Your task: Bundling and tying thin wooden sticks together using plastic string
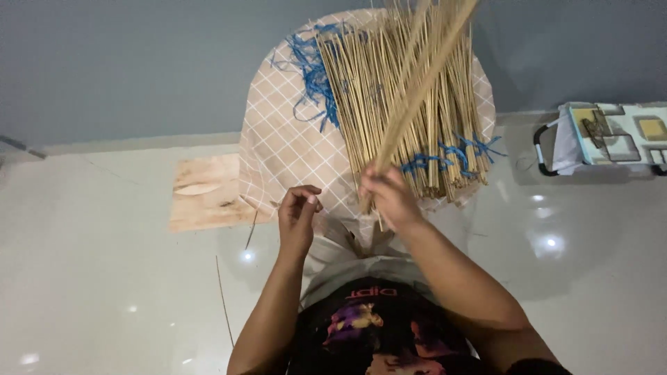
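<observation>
My right hand (389, 196) grips the lower ends of a small bunch of thin bamboo sticks (424, 76) that rise up and to the right. Behind them a large bundle of the same sticks (389, 111), tied with frayed blue string (313, 69), lies on a round surface covered by a peach checked cloth (278, 146). My left hand (299, 212) hovers by the cloth's near edge with its fingertips pinched together; whether a stick is between them I cannot tell.
A plywood board (205, 191) lies flat on the glossy white floor, left of the cloth. A few loose sticks (224, 298) rest on the floor near my left arm. A bag with a geometric pattern (611, 135) stands at the right by the grey wall.
</observation>
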